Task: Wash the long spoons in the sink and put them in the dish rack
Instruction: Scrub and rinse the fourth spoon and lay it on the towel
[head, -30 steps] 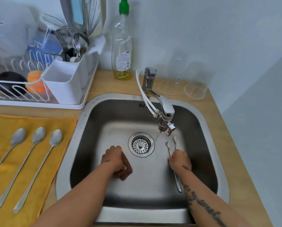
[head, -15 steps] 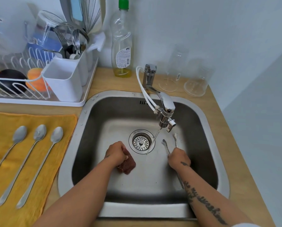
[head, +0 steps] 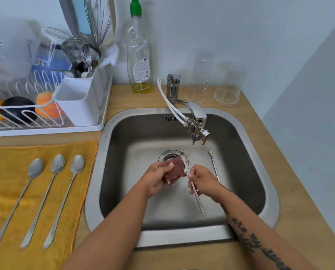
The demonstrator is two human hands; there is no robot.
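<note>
My right hand pinches the long steel spoon, now raised off the floor of the steel sink, under the chrome tap. My left hand, gripping the reddish mesh scrubber, has met it: scrubbing begins.

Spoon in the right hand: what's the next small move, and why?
Probably rub the pad along the spoon: the left hand holds the pad at its neck, the right hand grips the handle, and the bowl sits by the water stream.
</note>
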